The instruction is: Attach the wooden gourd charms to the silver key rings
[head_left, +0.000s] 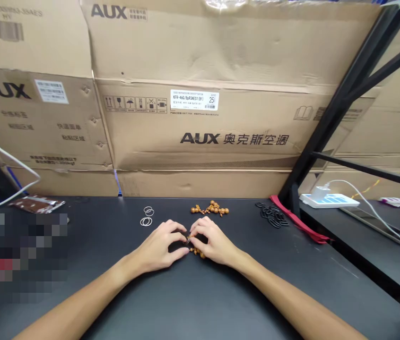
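Note:
My left hand point(166, 245) and my right hand point(216, 241) meet at the middle of the black table, fingertips almost touching. Between their pinched fingers is a small metal key ring point(187, 240), partly covered by the fingertips. A brown wooden bead pendant point(197, 253) on an orange cord hangs or lies just under my right fingers; its upper part is hidden. Beyond the hands lies a cluster of similar bead pendants point(214, 209). Several silver key rings point(146, 221) rest on the table past my left hand. Farther right sits a pile of black loops point(274, 217).
Cardboard boxes point(200, 158) form a wall behind the table point(186, 302). A black metal frame point(327, 118) and red strap point(299, 222) stand on the right, beside a white power strip point(329, 201). A brown packet point(39, 204) lies back left, near a white cable point(26, 184).

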### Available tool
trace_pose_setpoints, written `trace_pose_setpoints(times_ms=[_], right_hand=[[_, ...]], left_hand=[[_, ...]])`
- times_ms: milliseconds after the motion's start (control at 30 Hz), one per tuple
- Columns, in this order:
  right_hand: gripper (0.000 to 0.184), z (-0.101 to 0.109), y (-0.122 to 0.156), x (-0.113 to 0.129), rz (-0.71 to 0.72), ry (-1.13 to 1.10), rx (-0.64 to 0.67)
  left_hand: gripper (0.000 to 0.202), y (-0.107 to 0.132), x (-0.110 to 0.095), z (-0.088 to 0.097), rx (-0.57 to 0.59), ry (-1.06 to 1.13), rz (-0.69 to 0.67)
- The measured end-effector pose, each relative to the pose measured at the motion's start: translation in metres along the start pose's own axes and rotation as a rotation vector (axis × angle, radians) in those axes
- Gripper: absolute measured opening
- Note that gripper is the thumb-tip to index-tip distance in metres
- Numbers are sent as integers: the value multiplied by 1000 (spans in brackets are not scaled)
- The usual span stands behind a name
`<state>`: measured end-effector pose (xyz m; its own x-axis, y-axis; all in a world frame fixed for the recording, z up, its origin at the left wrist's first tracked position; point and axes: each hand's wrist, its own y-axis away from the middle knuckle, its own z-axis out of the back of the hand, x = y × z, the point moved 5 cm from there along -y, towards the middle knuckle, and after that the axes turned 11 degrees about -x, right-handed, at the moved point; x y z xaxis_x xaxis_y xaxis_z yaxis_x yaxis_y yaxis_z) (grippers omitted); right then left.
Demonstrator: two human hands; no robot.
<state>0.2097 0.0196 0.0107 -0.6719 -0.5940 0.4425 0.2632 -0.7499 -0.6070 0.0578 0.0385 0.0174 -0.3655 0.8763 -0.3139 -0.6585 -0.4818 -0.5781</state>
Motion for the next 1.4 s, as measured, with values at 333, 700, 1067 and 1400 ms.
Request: trace_pose_setpoints(times_ms=[333, 700, 1067, 1400], right_hand=[[8, -4, 1, 8, 123, 128, 4], [7, -1, 1, 7, 77, 82, -13], [7, -3, 1, -3, 18, 138, -65], [8, -2, 1, 2, 63, 133, -68]], left_hand=[[16, 1, 6, -7, -33, -33, 15], [11, 1, 5, -5, -26, -19, 63], [17, 1, 6, -6, -29, -34, 40], [19, 1, 7, -5, -47, -48, 12]])
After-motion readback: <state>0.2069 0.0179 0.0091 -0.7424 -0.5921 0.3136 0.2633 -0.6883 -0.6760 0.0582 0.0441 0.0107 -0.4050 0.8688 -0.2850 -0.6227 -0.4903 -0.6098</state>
